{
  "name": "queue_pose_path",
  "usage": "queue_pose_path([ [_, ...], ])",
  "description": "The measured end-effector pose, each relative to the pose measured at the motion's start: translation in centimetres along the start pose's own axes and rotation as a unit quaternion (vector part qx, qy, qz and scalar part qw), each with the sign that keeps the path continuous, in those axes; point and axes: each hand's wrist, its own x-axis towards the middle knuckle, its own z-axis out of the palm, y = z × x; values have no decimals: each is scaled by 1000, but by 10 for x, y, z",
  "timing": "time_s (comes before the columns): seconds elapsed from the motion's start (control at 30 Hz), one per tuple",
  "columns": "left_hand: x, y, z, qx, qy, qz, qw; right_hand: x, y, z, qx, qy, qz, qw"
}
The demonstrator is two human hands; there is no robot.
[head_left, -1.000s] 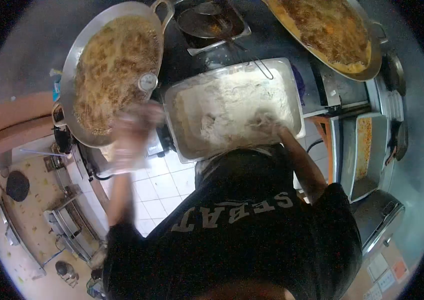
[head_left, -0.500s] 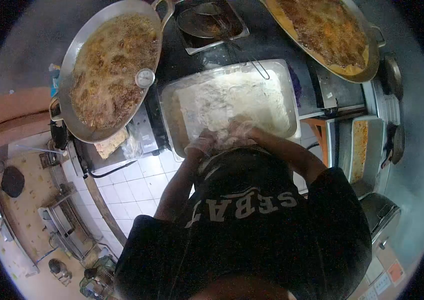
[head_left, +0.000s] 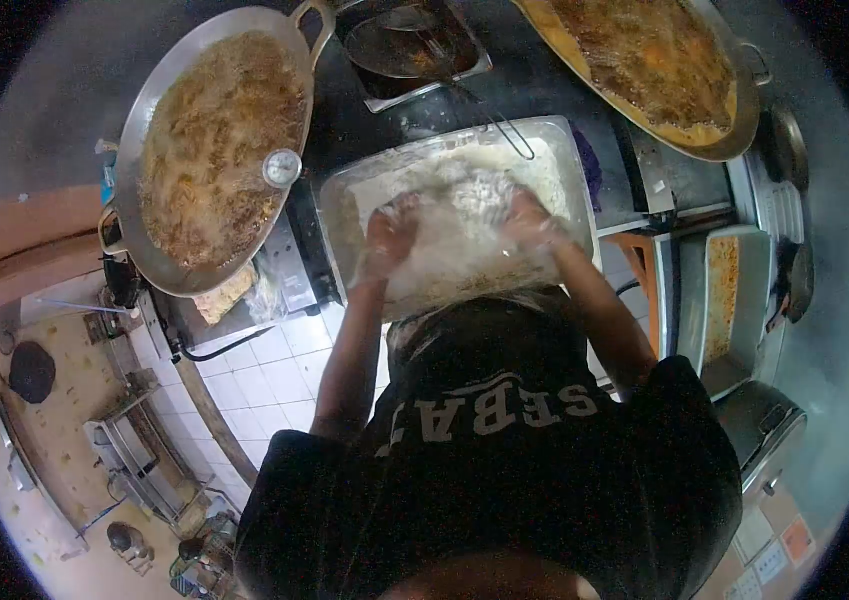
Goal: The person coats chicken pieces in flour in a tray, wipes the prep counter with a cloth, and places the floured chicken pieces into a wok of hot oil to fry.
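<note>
In front of me a rectangular metal tub (head_left: 581, 200) holds white powder that looks like flour (head_left: 550, 172). My left hand (head_left: 392, 236) is in the left part of the tub, dusted with powder. Opposite it, on the right, my right hand (head_left: 533, 222) touches the edge of a heaped, lumpy white mass (head_left: 475, 195). That mass lies between both hands; whether pieces of food are inside the coating I cannot make out. Powder and motion blur hide the fingers of both hands. The tub's near floor shows only a thin dusting.
Two large pans of bubbling oil, one at left (head_left: 130, 140) and one at right (head_left: 740, 135), flank the tub. A dial thermometer (head_left: 282, 168) sits on the left pan's rim. A wire-handled strainer (head_left: 513, 138) reaches over the tub's back edge from a dark tray (head_left: 385, 102).
Both hands have moved forward and apart from the near edge of the tub. The white powder is pushed toward the back, baring the near floor.
</note>
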Motion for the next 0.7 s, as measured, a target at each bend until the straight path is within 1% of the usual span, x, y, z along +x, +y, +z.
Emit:
queue_pose_path([
  [0.03,13,-20,0,75,22,26,997,34,49,5,-77,89,-40,992],
  [0.07,28,-45,2,165,25,47,985,39,57,0,-116,134,-62,982],
  [0.1,43,-73,6,242,8,63,968,44,63,-5,-155,180,-79,968],
  [0.13,57,-102,13,317,-17,83,945,29,34,-23,60,115,-19,991],
  [0.17,66,-128,21,377,-55,105,919,27,24,-24,169,75,7,983],
  [0.2,71,-142,30,396,-89,118,906,26,14,-24,273,43,41,960],
  [0.23,75,-151,39,395,-117,129,902,32,18,-13,276,29,23,960],
  [0.3,58,-136,41,258,-149,108,948,52,35,11,207,-4,30,978],
  [0.37,58,-123,54,118,-175,91,973,66,48,35,100,-32,28,994],
  [0.43,61,-136,94,174,-84,264,945,72,57,60,13,-54,14,998],
  [0.5,57,-153,137,220,8,421,880,71,72,84,-49,-72,-16,996],
  [0.53,49,-128,131,281,-71,360,887,69,81,93,-68,-75,-33,994],
  [0.57,41,-102,124,349,-153,296,876,65,88,99,-74,-73,-52,993],
  [0.6,33,-76,117,414,-230,237,848,58,78,85,-61,-63,-50,995],
  [0.63,35,-68,114,317,-198,47,926,50,66,69,-48,-53,-47,996],
  [0.67,34,-64,109,260,-186,-53,946,48,50,56,-241,180,-44,953],
  [0.7,34,-60,103,202,-159,-150,955,48,34,46,-410,396,-36,821],
])
